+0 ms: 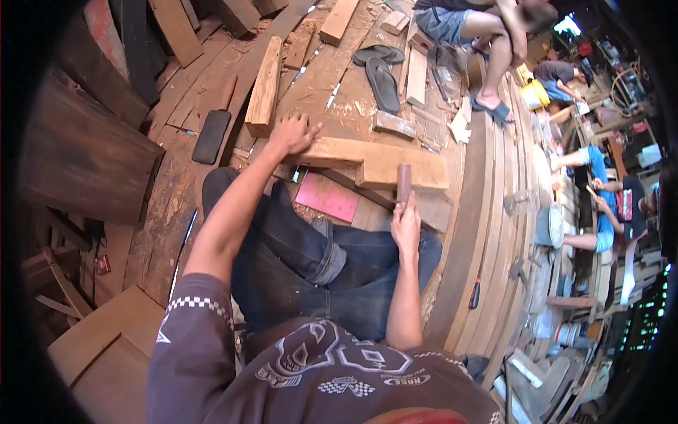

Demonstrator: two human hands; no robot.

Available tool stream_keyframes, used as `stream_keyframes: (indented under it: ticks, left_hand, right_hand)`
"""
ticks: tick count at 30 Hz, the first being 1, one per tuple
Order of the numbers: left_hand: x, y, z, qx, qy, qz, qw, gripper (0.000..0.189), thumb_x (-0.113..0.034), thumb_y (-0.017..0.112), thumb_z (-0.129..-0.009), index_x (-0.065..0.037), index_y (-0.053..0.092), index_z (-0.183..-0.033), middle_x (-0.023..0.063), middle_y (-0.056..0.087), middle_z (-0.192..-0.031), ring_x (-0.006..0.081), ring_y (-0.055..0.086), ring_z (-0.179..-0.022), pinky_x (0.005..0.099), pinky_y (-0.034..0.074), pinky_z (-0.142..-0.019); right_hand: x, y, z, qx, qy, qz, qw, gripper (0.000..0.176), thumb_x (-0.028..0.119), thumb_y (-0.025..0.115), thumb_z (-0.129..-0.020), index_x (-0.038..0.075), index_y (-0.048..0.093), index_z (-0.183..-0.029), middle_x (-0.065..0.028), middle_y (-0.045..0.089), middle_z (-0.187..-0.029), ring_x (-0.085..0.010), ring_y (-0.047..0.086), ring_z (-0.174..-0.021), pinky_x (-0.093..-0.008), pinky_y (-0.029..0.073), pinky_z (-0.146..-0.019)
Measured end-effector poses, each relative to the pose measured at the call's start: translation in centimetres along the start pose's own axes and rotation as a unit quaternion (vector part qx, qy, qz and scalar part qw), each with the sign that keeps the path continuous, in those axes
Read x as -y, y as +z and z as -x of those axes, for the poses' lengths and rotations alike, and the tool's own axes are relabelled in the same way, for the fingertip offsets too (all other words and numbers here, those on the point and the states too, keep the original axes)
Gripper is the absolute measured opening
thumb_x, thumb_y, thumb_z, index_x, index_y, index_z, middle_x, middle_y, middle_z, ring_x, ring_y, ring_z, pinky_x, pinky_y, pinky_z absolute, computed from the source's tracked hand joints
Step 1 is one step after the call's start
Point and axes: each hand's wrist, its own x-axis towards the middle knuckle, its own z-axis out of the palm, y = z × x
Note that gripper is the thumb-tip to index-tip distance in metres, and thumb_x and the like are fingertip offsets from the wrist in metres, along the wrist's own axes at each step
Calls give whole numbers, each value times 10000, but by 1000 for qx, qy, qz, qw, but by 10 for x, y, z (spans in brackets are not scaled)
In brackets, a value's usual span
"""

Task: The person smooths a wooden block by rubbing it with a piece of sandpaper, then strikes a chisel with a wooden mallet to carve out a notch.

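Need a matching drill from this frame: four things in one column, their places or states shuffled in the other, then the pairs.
1 sandals
2 right hand
3 pink sheet
4 left hand

A pressed on the wooden beam
B lying beyond the beam, away from the person
C gripping a tool handle
D flat, just on the person's side of the beam

Pairs: 1-B, 2-C, 3-D, 4-A
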Motion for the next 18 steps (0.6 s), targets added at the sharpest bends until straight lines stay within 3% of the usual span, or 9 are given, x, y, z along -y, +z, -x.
stream_keyframes:
  ticks: [2,5,6,7,9,12,15,16,18]
  left_hand:
    - [-3,-2,7,17,-32,-45,998,716,-629,349,-1012,1,636,-1196,238,648,-1224,430,575,-1219,553,386,-1091]
    - [-9,-3,7,16,-32,-64,997,720,-647,358,-1000,-17,665,-1163,236,652,-1237,413,603,-1197,532,450,-1036]
    - [-12,-7,8,28,-44,-58,997,722,-653,363,-996,-20,666,-1168,233,659,-1223,410,612,-1184,525,465,-1019]
    - [-15,-11,10,41,-56,-51,996,725,-659,367,-992,-24,666,-1174,229,667,-1209,407,621,-1171,519,479,-1002]
    - [-16,-19,6,58,-68,-49,995,733,-670,371,-984,-31,665,-1188,226,680,-1188,404,638,-1147,508,501,-977]
    - [-14,-16,7,79,-74,-49,993,754,-689,365,-976,-36,660,-1213,228,691,-1175,402,655,-1127,500,518,-958]
    - [-13,-17,2,91,-83,-39,992,791,-709,343,-972,-27,654,-1224,240,690,-1183,400,659,-1129,502,523,-953]
    - [-13,-17,1,102,-84,-36,991,804,-715,334,-971,-21,653,-1222,246,689,-1184,399,659,-1131,503,525,-951]
    - [-14,-19,-1,114,-89,-36,989,832,-730,323,-965,-9,650,-1223,256,685,-1185,398,659,-1133,506,526,-949]
  right_hand:
    - [9,-2,-6,-8,30,63,998,659,202,507,-1000,14,237,-1572,-383,627,-1134,-517,642,-1028,-555,523,-853]
    - [41,-3,-4,49,68,43,996,696,173,511,-997,35,174,-1590,-343,681,-988,-496,684,-891,-554,546,-747]
    - [29,13,2,43,-45,37,997,731,154,518,-994,50,123,-1600,-309,697,-875,-470,701,-797,-542,560,-708]
    - [37,16,7,75,-106,10,991,727,153,522,-992,52,134,-1599,-315,696,-886,-454,711,-797,-541,569,-716]
    - [44,7,3,114,-90,90,985,704,135,509,-995,51,152,-1596,-312,694,-856,-448,710,-758,-545,577,-688]
    - [31,-3,-23,47,60,98,992,660,158,510,-1000,41,215,-1579,-312,692,-847,-464,701,-747,-552,575,-667]
    - [36,19,-6,21,-80,34,996,636,178,521,-995,28,268,-1559,-317,687,-847,-478,694,-755,-560,561,-654]
    - [42,16,-4,68,-129,50,988,632,188,528,-986,16,285,-1544,-322,684,-839,-491,688,-774,-568,552,-653]
    - [33,2,-16,81,-66,90,990,646,186,530,-981,13,269,-1546,-327,681,-836,-496,687,-787,-577,550,-664]
